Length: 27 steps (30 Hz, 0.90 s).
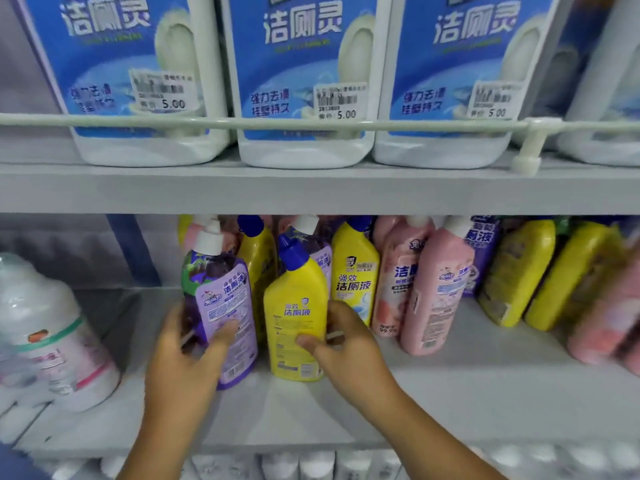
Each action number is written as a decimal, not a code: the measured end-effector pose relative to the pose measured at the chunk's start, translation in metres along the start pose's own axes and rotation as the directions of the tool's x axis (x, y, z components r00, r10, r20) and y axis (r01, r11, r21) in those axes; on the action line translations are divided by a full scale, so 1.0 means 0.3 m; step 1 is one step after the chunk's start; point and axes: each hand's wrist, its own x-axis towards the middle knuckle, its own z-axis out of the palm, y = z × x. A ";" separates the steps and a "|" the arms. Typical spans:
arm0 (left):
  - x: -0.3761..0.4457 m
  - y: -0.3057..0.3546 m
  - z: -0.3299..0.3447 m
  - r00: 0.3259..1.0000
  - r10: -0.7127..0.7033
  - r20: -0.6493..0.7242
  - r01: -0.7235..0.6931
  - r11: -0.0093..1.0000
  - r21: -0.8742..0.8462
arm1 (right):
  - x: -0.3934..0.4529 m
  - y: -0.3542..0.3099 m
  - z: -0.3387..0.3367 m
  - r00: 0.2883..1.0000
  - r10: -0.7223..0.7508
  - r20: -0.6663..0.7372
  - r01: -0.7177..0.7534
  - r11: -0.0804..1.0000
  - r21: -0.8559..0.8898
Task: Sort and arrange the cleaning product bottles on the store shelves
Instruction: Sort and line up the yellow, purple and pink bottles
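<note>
Left hand: the left hand (188, 348) wraps the lower body of the purple toilet-cleaner bottle (221, 306), thumb across its label, grip holding the bottle.
Right hand: the right hand (341, 337) pinches the yellow toilet-cleaner bottle (294, 320) low on its side, thumb on the back label, grip holding that bottle.
Where they stand: both bottles are upright at the front of the middle shelf (450, 386), just beside each other, ahead of a mixed row of yellow and pink bottles (436, 289).
Handling: likely stiff plastic, full and fairly heavy at the base, with glossy labels that may slip.
Where to hold: the wide lower body looks safest; the angled necks and caps give little purchase.
Risk: the tight row behind could topple if nudged.
Above: large blue-labelled jugs (301, 81) behind a rail.
</note>
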 end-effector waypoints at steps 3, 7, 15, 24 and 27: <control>-0.103 -0.010 0.027 0.925 0.292 -0.245 -0.264 0.954 0.141 | -0.033 -0.019 -0.111 0.997 0.018 -0.073 -0.016 0.999 0.033; -0.304 0.138 0.274 0.901 0.431 0.046 -0.415 0.888 -0.198 | -0.095 -0.007 -0.340 0.971 0.019 -0.237 -0.010 0.999 0.040; -0.450 0.337 0.756 0.806 0.188 0.561 -0.067 0.971 -0.229 | -0.088 0.151 -0.820 0.776 0.099 -0.623 -0.118 0.993 0.012; -0.356 0.452 1.372 0.830 0.128 0.543 -0.107 0.992 -0.071 | 0.090 0.248 -0.984 0.758 0.026 -0.651 -0.063 0.997 -0.034; -0.364 0.483 1.444 0.826 0.159 0.541 -0.145 0.987 -0.068 | 0.123 0.304 -1.038 0.748 0.001 -0.664 -0.040 0.998 -0.044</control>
